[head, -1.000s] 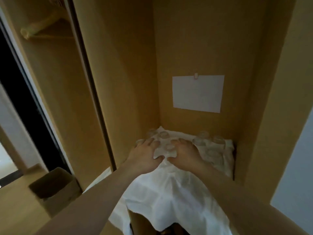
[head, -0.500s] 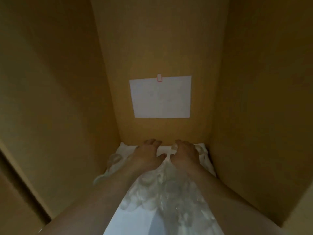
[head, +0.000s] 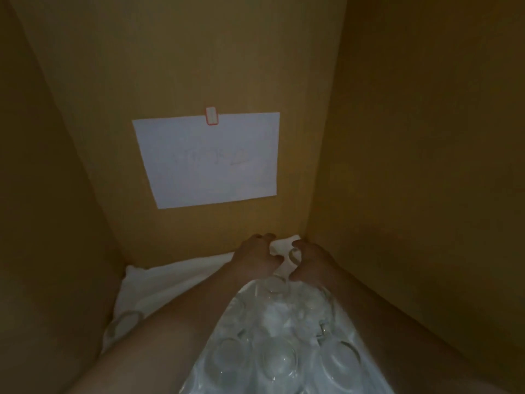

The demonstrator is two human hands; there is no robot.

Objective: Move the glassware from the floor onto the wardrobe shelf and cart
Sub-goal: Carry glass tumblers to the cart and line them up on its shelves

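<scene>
Both my hands reach deep into the wardrobe, to the back right corner of the shelf. My left hand (head: 254, 258) and my right hand (head: 314, 260) curl from either side round one small clear glass (head: 294, 255) that stands on the white cloth (head: 181, 277). The cloth bunches up behind that glass. Several more clear glasses (head: 278, 361) stand close together on the cloth between my forearms, nearer to me. One further glass (head: 125, 322) shows at the left edge of the cloth, partly hidden by my left forearm.
Tan wardrobe walls close in on the left, back and right (head: 426, 194). A white paper sheet (head: 208, 159) with a red-edged clip hangs on the back wall above the shelf. The light is dim.
The view has moved further into the wardrobe. Both hands have shifted right, from the middle of the cloth's far edge to the back right corner, and now close round a glass.
</scene>
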